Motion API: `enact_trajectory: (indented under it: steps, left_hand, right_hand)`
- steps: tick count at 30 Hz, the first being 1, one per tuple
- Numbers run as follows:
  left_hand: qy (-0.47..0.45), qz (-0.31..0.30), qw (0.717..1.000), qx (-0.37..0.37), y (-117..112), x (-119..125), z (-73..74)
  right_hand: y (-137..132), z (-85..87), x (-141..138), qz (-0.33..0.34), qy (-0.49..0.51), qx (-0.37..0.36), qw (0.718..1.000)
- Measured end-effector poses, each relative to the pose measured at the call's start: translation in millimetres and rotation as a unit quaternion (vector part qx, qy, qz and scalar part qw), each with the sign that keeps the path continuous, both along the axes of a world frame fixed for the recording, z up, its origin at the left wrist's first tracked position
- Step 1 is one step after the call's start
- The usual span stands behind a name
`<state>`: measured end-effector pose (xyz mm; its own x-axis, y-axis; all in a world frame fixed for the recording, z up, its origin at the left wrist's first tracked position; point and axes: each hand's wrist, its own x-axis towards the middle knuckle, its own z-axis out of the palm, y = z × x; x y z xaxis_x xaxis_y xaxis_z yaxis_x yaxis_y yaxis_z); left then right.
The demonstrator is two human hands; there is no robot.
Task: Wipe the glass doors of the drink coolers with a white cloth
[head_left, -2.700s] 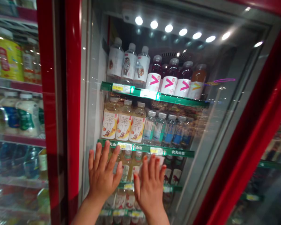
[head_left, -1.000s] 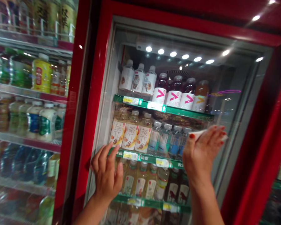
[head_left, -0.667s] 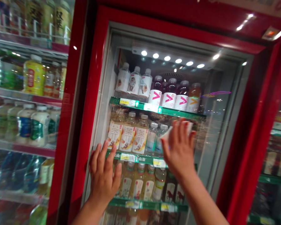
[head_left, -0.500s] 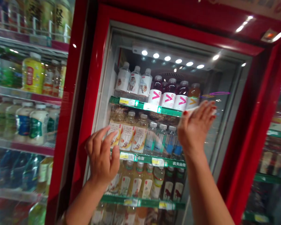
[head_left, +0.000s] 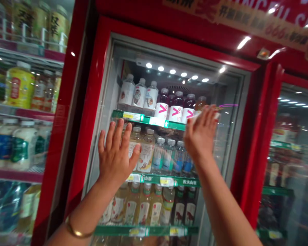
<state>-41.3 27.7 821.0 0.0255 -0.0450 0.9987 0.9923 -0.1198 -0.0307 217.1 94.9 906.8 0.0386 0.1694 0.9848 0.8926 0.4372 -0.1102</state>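
Observation:
A red-framed drinks fridge has a closed glass door (head_left: 229, 143). My left hand (head_left: 116, 155) lies flat on the glass with its fingers spread, in front of the tea bottles (head_left: 145, 150) on the middle shelf; it holds nothing. My right hand (head_left: 200, 135) presses a white cloth (head_left: 216, 115) against the glass with stretched fingers, level with the top green shelf (head_left: 149, 120). Only the cloth's edge shows past the fingertips. A gold bangle (head_left: 75, 231) is on my left wrist.
The red door frame (head_left: 93, 92) stands left of my hands. Behind the glass are white-labelled bottles (head_left: 138, 92), dark red bottles (head_left: 173, 106) and water bottles (head_left: 169, 155). More drinks fridges stand at the left (head_left: 20, 112) and right (head_left: 290, 153).
Both hands have moved up the glass. My right hand swept the cloth sideways back and forth and now sits near the top shelf. The view has tilted upward.

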Motion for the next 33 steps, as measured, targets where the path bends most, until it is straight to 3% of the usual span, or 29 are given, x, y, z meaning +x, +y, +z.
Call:
enact_trajectory:
  steps: [1, 3, 5, 7, 8, 10, 12, 13, 15, 17, 19, 21, 24, 25, 27, 30, 32, 33]
  left_hand:
    - [0.001, -0.008, 1.0, 0.002, -3.5, -2.3, 3.7]
    - [0.001, -0.034, 0.999, 0.003, -8.6, -7.8, 11.9]
    - [0.001, -0.044, 0.999, 0.001, -8.4, -12.5, 17.9]
    - [0.012, -0.03, 0.999, -0.008, -3.1, -14.9, 19.5]
    - [0.02, -0.021, 0.999, -0.013, 0.3, -15.1, 18.8]
    - [0.034, -0.014, 0.999, -0.019, 4.8, -14.3, 17.0]
    - [0.029, -0.01, 0.999, -0.009, 3.7, -12.9, 18.1]
    - [0.023, -0.012, 1.0, -0.003, 1.1, -12.3, 21.1]
    - [0.003, -0.027, 1.0, 0.005, -5.5, -12.0, 32.4]
    - [-0.016, -0.053, 0.998, 0.015, -9.5, -12.9, 49.1]
    - [-0.015, -0.07, 0.997, 0.018, -7.8, -14.1, 66.4]
    - [0.005, -0.067, 0.998, 0.008, -2.4, -14.6, 79.7]
    - [0.025, -0.049, 0.998, -0.017, 2.5, -13.2, 91.9]
    - [0.023, -0.042, 0.999, -0.023, 1.7, -12.4, 95.7]
    - [0.004, -0.035, 0.999, -0.029, -2.4, -10.4, 106.2]
    - [-0.038, -0.055, 0.998, -0.022, -7.3, -8.5, 129.2]
    - [-0.041, -0.072, 0.997, -0.011, -5.2, -9.1, 143.7]
    - [-0.03, -0.075, 0.997, -0.011, -2.6, -10.1, 149.0]
  right_hand:
    - [-7.5, -8.9, -20.6, 0.006, -0.089, 0.018, 0.996]
    - [-19.5, -27.4, -48.5, 0.016, -0.279, 0.049, 0.959]
    - [-20.9, -30.1, -43.1, 0.016, -0.339, 0.05, 0.939]
    - [-11.1, -6.7, -10.4, 0.011, -0.221, 0.017, 0.975]
    - [-4.0, 12.9, 7.9, 0.008, -0.122, -0.005, 0.993]
    - [7.7, 56.5, 28.6, 0.004, 0.06, -0.031, 0.998]
    - [8.7, 87.1, 13.3, 0.0, 0.123, -0.039, 0.992]
    - [4.4, 92.8, -7.0, -0.002, 0.095, -0.034, 0.995]
    - [-9.6, 84.8, -57.7, -0.001, -0.042, -0.01, 0.999]
    - [-22.1, 63.8, -94.1, 0.014, -0.215, 0.037, 0.976]
    - [-25.8, 51.7, -93.3, 0.017, -0.296, 0.053, 0.953]
    - [-19.1, 62.7, -57.6, -0.006, -0.245, 0.023, 0.969]
    - [-0.2, 112.9, 4.5, -0.046, -0.015, -0.048, 0.998]
    - [4.2, 130.6, 12.5, -0.045, 0.056, -0.06, 0.996]
    - [5.8, 154.8, -0.8, -0.023, 0.113, -0.052, 0.992]
    - [-6.3, 152.7, -66.0, 0.015, -0.055, 0.014, 0.998]
    - [-15.1, 136.3, -95.2, 0.023, -0.213, 0.051, 0.975]
    - [-17.3, 129.2, -95.9, 0.025, -0.261, 0.057, 0.963]
